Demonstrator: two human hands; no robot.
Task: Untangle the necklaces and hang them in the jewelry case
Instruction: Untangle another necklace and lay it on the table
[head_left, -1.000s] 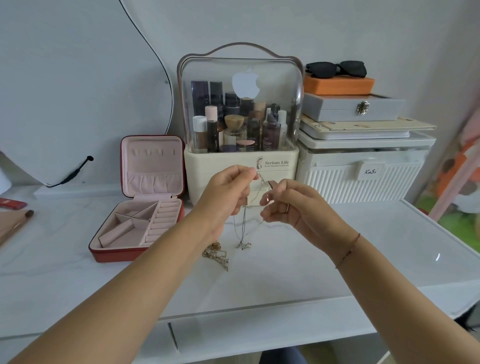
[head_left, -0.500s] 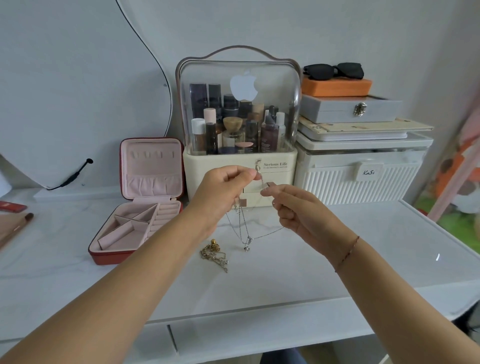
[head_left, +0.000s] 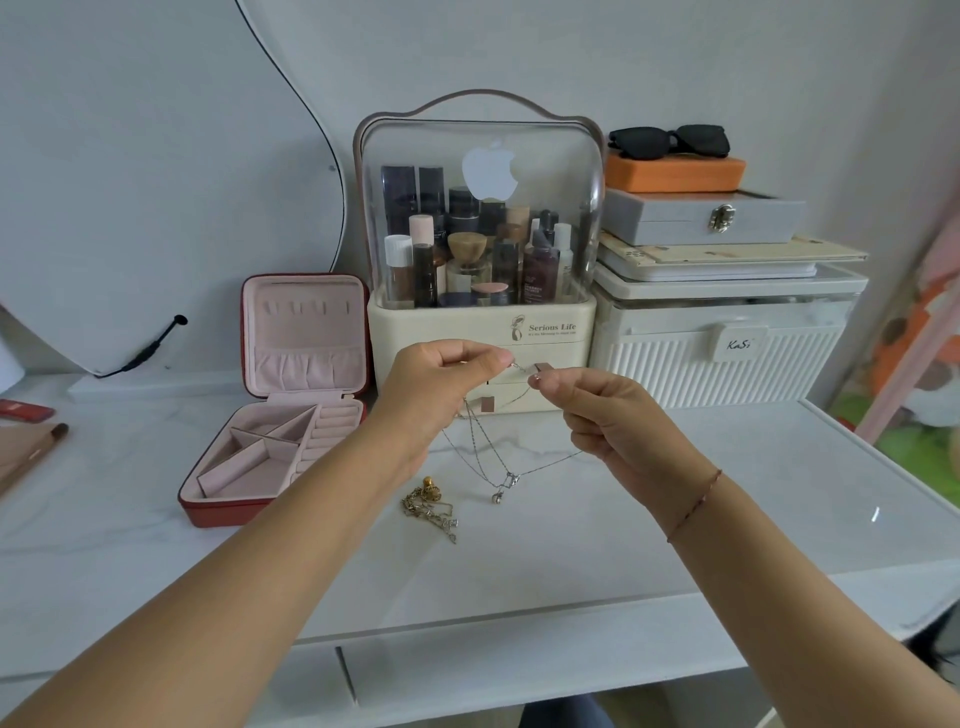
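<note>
**Both hands pinched on the silver necklace (head_left: 511, 479)**

Its clasp end is pinched by the left hand (head_left: 441, 384) and the right hand (head_left: 602, 415), fingertips close together above the table (head_left: 675, 519); loops are hung beneath, pendant lowest; the open jewelry case (head_left: 228, 512) is set leftward, nearer the left hand, its lid hooks (head_left: 306, 307) ranged in a sideways row; a gold necklace (head_left: 428, 506) is heaped by the left wrist.
</note>
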